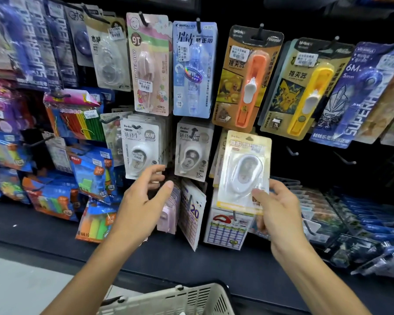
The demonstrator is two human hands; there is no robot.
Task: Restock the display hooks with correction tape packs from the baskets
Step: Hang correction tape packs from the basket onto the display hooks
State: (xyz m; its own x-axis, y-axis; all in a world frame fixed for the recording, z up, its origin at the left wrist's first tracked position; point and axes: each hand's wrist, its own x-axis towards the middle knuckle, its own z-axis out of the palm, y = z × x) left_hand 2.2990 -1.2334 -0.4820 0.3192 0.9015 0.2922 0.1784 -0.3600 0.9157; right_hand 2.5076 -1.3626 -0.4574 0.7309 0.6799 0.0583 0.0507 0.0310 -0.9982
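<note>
- My right hand point(276, 209) pinches the yellow correction tape pack point(245, 172) by its lower right corner.
- The pack stands upright before the display, long axis vertical, hang-hole end up, front facing me.
- My left hand point(146, 196) hovers with fingers loosely spread, near the white packs point(141, 147), above the basket point(182, 301).

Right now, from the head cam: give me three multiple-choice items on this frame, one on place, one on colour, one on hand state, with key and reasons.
1. Where is the basket?
A. bottom of the view, below the hands
B. hung on an upper hook
C. on the right shelf

2. What colour is the card border of the pack in the right hand?
A. blue
B. yellow
C. pink

3. What is the left hand doing?
A. gripping a pack
B. reaching out, holding nothing
C. gripping the basket rim

Key: 1 A, its rim shows at the bottom edge; 2 B, a yellow edge frames the white tape; 3 B, its fingers are spread near the hanging white packs.
</note>
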